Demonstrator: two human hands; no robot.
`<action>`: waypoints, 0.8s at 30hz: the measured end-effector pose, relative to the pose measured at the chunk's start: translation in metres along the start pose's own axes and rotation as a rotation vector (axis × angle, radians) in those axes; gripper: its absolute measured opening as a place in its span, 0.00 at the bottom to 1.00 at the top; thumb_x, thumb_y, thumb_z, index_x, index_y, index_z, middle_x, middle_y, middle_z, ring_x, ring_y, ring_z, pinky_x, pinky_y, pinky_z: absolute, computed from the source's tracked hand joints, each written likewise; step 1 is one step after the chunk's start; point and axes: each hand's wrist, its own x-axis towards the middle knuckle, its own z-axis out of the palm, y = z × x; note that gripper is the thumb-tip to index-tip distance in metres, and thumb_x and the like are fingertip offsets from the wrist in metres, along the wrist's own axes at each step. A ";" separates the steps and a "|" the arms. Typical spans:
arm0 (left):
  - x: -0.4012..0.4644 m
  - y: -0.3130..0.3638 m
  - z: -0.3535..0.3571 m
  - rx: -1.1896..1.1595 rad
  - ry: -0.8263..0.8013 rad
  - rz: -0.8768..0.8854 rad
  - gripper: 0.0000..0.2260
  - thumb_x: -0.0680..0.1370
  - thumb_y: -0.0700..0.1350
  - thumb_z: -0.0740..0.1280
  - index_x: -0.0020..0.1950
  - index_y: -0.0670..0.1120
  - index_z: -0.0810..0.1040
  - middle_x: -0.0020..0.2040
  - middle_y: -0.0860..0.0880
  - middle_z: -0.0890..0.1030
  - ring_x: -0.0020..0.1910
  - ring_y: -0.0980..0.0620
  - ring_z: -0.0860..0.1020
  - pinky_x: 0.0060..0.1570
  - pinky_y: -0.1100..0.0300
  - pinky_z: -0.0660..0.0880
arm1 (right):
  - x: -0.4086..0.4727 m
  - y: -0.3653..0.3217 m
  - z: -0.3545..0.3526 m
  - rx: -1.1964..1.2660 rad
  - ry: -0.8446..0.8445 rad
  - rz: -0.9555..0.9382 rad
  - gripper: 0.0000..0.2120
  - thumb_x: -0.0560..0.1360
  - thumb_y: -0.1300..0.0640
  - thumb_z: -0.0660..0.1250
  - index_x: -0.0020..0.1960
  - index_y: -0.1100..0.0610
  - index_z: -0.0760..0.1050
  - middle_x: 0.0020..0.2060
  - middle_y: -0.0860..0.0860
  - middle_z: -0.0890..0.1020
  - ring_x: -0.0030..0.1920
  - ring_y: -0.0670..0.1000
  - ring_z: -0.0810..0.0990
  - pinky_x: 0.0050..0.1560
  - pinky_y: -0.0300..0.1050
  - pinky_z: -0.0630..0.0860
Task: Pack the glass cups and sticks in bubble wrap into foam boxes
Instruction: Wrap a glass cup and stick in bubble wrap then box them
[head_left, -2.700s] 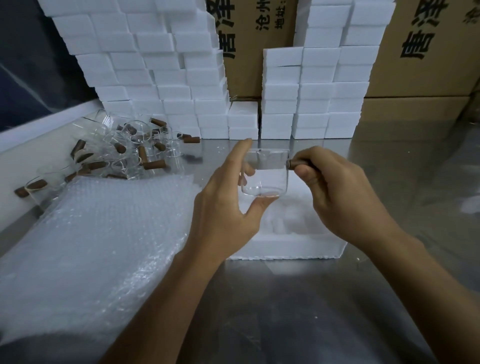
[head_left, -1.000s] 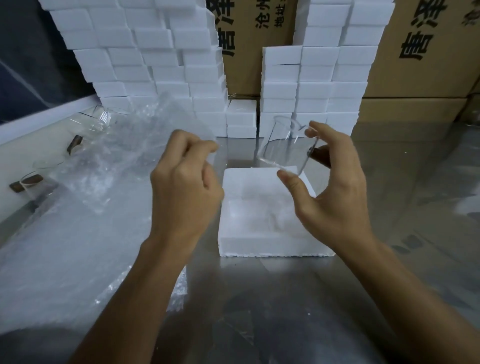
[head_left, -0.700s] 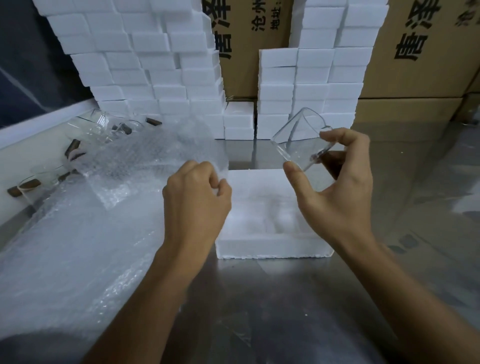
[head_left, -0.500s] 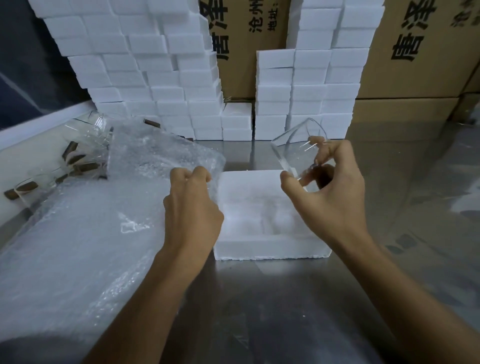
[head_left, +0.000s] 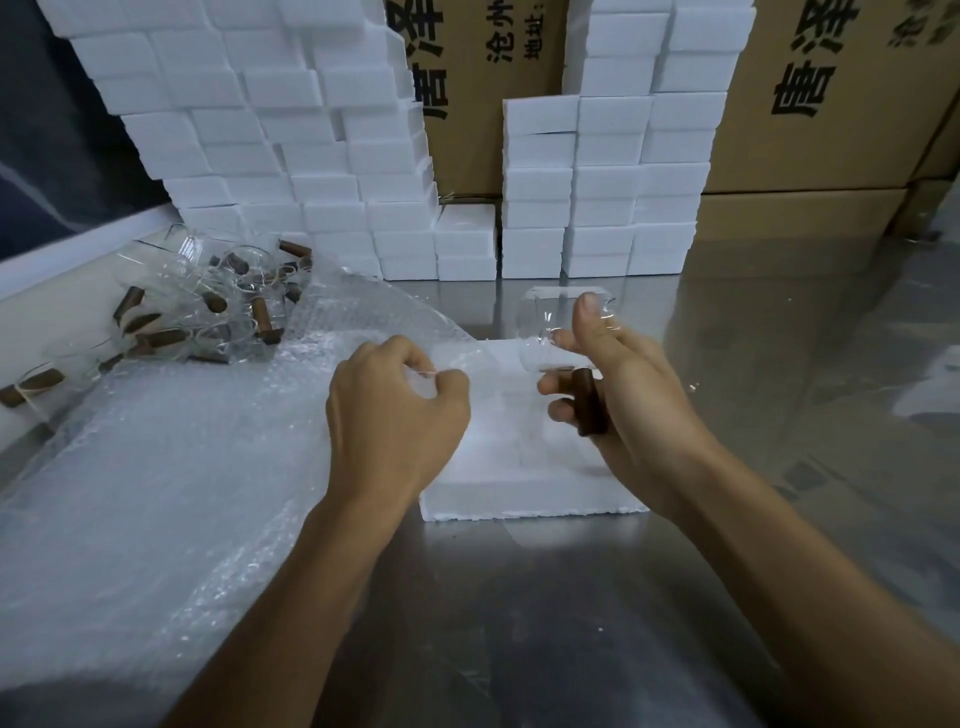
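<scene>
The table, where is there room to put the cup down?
Bare metal table lies near the foam box and right of it. The left is crowded: bubble wrap, piled glass cups.

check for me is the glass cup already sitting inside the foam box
No, the right hand holds the glass cup up above the open foam box, while the left hand pinches a sheet of bubble wrap.

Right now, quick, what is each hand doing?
Left hand: closed, pinching the clear bubble wrap sheet.
Right hand: closed around the clear glass cup with the brown wooden handle.
</scene>
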 end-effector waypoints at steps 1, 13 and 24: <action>-0.001 0.001 0.000 0.011 -0.004 0.006 0.05 0.72 0.46 0.71 0.44 0.46 0.78 0.46 0.49 0.78 0.48 0.49 0.75 0.46 0.59 0.67 | -0.001 0.000 0.001 0.001 -0.008 0.010 0.23 0.77 0.34 0.61 0.54 0.54 0.75 0.31 0.49 0.83 0.30 0.47 0.77 0.31 0.39 0.71; -0.001 0.007 -0.004 -0.049 0.122 0.092 0.06 0.73 0.37 0.71 0.40 0.46 0.77 0.42 0.51 0.77 0.46 0.47 0.77 0.46 0.56 0.70 | -0.003 -0.004 0.002 0.093 -0.005 0.017 0.22 0.77 0.38 0.64 0.57 0.56 0.78 0.35 0.49 0.83 0.33 0.49 0.79 0.42 0.48 0.71; -0.002 0.011 -0.001 -0.116 0.059 0.133 0.09 0.82 0.40 0.63 0.57 0.42 0.81 0.48 0.48 0.80 0.46 0.51 0.76 0.46 0.62 0.70 | -0.020 -0.014 0.009 0.518 -0.354 0.060 0.24 0.74 0.39 0.63 0.30 0.56 0.76 0.47 0.58 0.85 0.51 0.56 0.84 0.45 0.44 0.81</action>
